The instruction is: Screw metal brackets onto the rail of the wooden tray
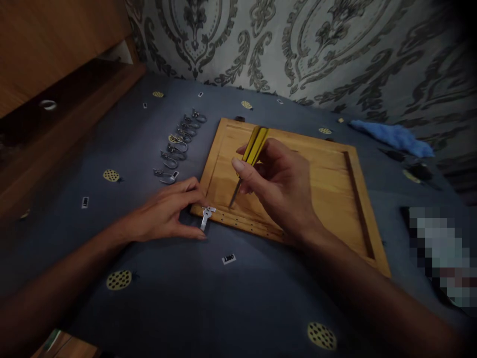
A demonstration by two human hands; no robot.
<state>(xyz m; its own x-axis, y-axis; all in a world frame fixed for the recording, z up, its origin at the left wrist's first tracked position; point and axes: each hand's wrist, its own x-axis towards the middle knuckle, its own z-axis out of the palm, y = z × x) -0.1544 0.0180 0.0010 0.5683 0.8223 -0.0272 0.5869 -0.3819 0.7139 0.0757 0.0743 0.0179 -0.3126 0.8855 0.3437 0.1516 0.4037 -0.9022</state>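
A wooden board (320,169) with a raised frame lies flat on a grey-blue patterned cloth. My right hand (279,189) is closed round a yellow-handled screwdriver (254,146), whose metal tip points down at the board's near edge, by a row of small holes. My left hand (164,211) rests on the cloth at the board's near left corner. Its thumb and fingertips touch a small metal hook bracket (206,216) set against that edge.
A row of several metal hooks (179,146) lies on the cloth left of the board. A blue rag (391,136) sits at the back right by the patterned wall. Wooden furniture (55,99) runs along the left. A blurred patch is at the right edge.
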